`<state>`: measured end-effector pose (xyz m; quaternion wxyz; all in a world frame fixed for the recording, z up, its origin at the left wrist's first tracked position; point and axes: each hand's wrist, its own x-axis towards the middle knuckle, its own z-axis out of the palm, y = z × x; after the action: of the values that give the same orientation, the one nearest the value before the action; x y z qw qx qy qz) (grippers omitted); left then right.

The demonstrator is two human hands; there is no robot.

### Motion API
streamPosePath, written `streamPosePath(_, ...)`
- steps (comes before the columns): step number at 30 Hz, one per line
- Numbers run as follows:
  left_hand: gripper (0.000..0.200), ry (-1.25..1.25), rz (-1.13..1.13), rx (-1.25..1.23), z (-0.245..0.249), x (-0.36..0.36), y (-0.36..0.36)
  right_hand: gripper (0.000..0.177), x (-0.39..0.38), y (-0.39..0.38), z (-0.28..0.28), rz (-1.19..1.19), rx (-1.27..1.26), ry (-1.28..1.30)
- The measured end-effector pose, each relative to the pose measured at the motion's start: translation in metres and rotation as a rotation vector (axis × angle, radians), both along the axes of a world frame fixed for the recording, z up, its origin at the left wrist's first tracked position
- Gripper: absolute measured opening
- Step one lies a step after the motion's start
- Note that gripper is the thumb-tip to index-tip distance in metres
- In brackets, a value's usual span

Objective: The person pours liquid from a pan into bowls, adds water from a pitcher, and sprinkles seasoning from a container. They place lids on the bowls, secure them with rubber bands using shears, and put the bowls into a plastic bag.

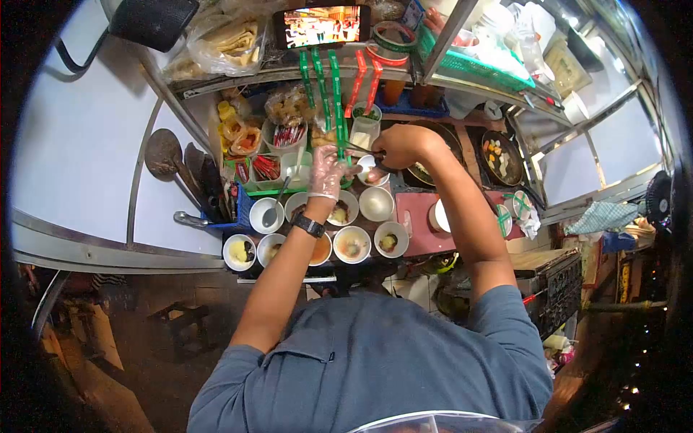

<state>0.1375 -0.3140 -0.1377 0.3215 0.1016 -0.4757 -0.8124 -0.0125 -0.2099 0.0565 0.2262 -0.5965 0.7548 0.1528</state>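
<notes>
My left hand (pixel 328 175), in a clear plastic glove with a dark watch at the wrist, closes around the lower end of a hanging green sachet strip (pixel 338 108). My right hand (pixel 398 148) grips dark-handled scissors (pixel 354 147), their blades pointing left across that strip. Just below the right hand is a small white bowl (pixel 373 171). Several white bowls stand in rows under my hands, among them a cloudy-looking bowl (pixel 377 204), a bowl with orange-tinted contents (pixel 352 245) and one with yellow contents (pixel 239 252). My left fingertips are partly hidden.
A pan with food pieces (pixel 501 159) sits at the right on the stove. Tubs of red sachets (pixel 267 167) stand at the left beside a blue utensil basket (pixel 234 209). A phone (pixel 322 27) is propped on the shelf above. Red strips (pixel 361 79) hang beside the green ones.
</notes>
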Motion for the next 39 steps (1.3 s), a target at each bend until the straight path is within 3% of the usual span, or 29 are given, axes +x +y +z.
streamPosePath(4,0.038,-0.043,0.012,-0.108,0.0,0.0,-0.001,0.066,-0.008,-0.01,-0.014,-0.083,0.009,-0.069)
streamPosePath(6,0.038,-0.032,0.044,-0.1,-0.01,-0.004,-0.001,0.066,-0.015,-0.017,-0.023,0.066,-0.061,-0.068)
streamPosePath(8,0.038,-0.02,0.081,-0.092,-0.021,-0.006,-0.001,0.064,-0.018,-0.014,-0.023,0.027,-0.045,-0.097)
streamPosePath(11,0.038,-0.025,0.092,-0.044,-0.029,0.001,0.002,0.061,-0.001,0.0,-0.015,0.014,0.019,-0.121)
streamPosePath(13,0.036,0.003,-0.04,0.193,-0.014,0.014,0.004,0.06,0.017,0.016,0.005,0.04,0.069,-0.113)
streamPosePath(15,0.036,0.063,-0.11,0.254,-0.015,0.019,0.003,0.056,0.03,0.026,0.031,0.081,-0.026,-0.209)
streamPosePath(17,0.035,0.082,0.062,-0.14,-0.013,0.021,0.013,0.049,0.032,0.026,0.021,0.026,-0.161,-0.273)
streamPosePath(19,0.039,0.042,0.035,-0.156,0.017,0.031,0.02,0.043,0.035,0.016,0.0,0.052,-0.774,-0.211)
streamPosePath(20,0.041,0.069,0.03,-0.108,0.025,0.03,0.025,0.032,0.04,0.011,-0.002,0.018,-0.876,-0.225)
streamPosePath(23,0.049,0.072,0.015,-0.162,0.054,0.031,0.031,0.024,0.041,0.001,-0.005,0.053,-0.884,-0.202)
streamPosePath(25,0.055,0.212,-0.014,-0.058,0.065,0.029,0.032,0.026,0.037,0.0,0.006,0.063,-0.908,-0.173)
streamPosePath(26,0.057,0.105,0.017,-0.229,0.064,0.026,0.029,0.028,0.033,-0.005,0.018,0.083,-0.986,-0.093)
streamPosePath(29,0.052,0.209,0.047,-0.257,0.062,0.002,0.024,0.034,0.002,-0.032,0.045,0.113,-1.144,0.126)
streamPosePath(30,0.051,0.14,0.07,-0.342,0.065,-0.001,0.021,0.029,-0.005,-0.043,0.058,0.181,-1.285,0.12)
streamPosePath(33,0.05,0.061,0.218,-0.51,0.072,-0.018,0.017,0.032,-0.029,-0.074,0.079,0.161,-1.274,0.308)
streamPosePath(34,0.052,0.167,0.168,-0.423,0.068,-0.029,0.012,0.032,-0.033,-0.083,0.079,0.162,-1.275,0.31)
streamPosePath(37,0.058,0.135,0.23,-0.455,0.054,-0.044,0.001,0.029,-0.041,-0.092,0.065,0.107,-1.165,0.427)
streamPosePath(39,0.057,0.183,0.205,-0.359,0.053,-0.046,0.003,0.025,-0.034,-0.08,0.063,0.186,-1.375,0.441)
